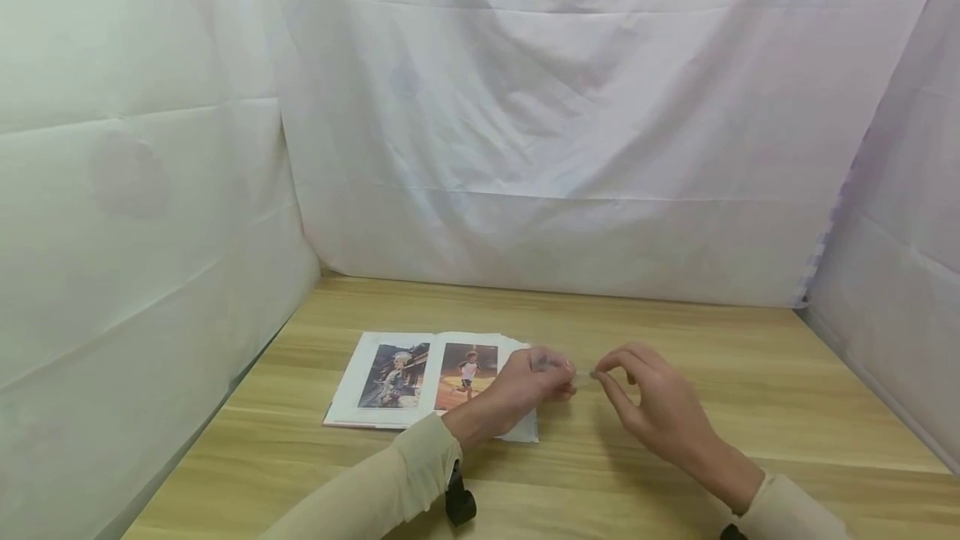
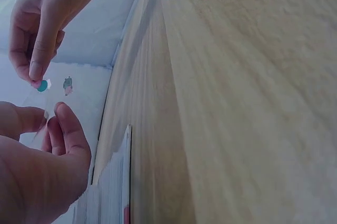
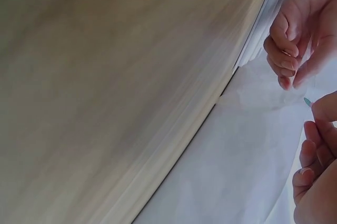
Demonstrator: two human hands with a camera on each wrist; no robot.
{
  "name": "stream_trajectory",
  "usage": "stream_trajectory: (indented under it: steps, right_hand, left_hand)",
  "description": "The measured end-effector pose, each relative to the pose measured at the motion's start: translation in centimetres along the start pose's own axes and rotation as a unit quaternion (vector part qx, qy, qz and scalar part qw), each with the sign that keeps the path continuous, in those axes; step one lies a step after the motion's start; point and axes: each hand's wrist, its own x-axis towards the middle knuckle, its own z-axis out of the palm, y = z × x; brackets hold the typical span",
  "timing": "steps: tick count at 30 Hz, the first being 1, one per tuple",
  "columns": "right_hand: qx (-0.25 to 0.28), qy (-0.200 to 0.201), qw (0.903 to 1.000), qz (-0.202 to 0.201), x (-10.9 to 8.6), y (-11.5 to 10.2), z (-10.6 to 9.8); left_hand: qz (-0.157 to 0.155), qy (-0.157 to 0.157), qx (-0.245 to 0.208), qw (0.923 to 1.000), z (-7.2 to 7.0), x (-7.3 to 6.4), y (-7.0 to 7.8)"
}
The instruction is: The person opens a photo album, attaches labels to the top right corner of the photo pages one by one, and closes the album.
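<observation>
left wrist: right fingers (image 2: pixel 36 69) pinch a green piece (image 2: pixel 42 85); left fingers (image 2: pixel 71 128) a barely visible clear sheet (image 1: pixel 583 378).

An open, white-paged paper book (image 1: pixel 431 382) lies on a yellow-brown, streaked wooden tabletop (image 1: pixel 810 407). Right of the book is a small round teal piece (image 2: pixel 42 85).

A flat desk (image 1: pixel 795 407) of streaked, yellowish-brown wood grain carries an open, rectangular, white-paged book (image 1: pixel 432 390). The book lies pages up, left of the desk's middle, a rectangular colour picture (image 1: pixel 467 377) showing on each facing page.
</observation>
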Motion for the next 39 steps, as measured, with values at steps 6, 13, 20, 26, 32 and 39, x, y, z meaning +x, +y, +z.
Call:
stream_trajectory:
  steps: [6, 13, 20, 26, 32, 39]
  right_hand:
    - [-0.007, 0.005, 1.0000, 0.002, -0.3, 0.4, -0.2]
    - [-0.011, 0.012, 0.9998, 0.006, -0.5, 0.7, -0.4]
    - [-0.020, 0.023, 0.9994, 0.014, -0.6, 1.0, -0.7]
    - [-0.022, 0.022, 0.9992, 0.025, -0.8, 1.4, -0.8]
    - [-0.024, 0.010, 0.9993, 0.028, -0.8, 1.2, -0.7]
    - [-0.027, 0.005, 0.9989, 0.038, -0.8, 1.0, -0.8]
  left_hand:
    - [-0.019, 0.008, 0.018, 0.9996, 0.4, 0.1, 0.0]
    - [-0.017, -0.012, 0.023, 0.9995, 0.7, 0.0, 0.1]
    - [-0.021, -0.014, 0.036, 0.9991, 0.9, -0.1, -0.1]
    - [-0.035, 0.000, 0.109, 0.9934, 1.2, -0.2, -0.4]
    - [-0.008, 0.034, 0.245, 0.9688, 1.8, -0.1, -0.6]
    - [0.000, 0.085, 0.410, 0.9080, 2.3, 0.2, -0.5]
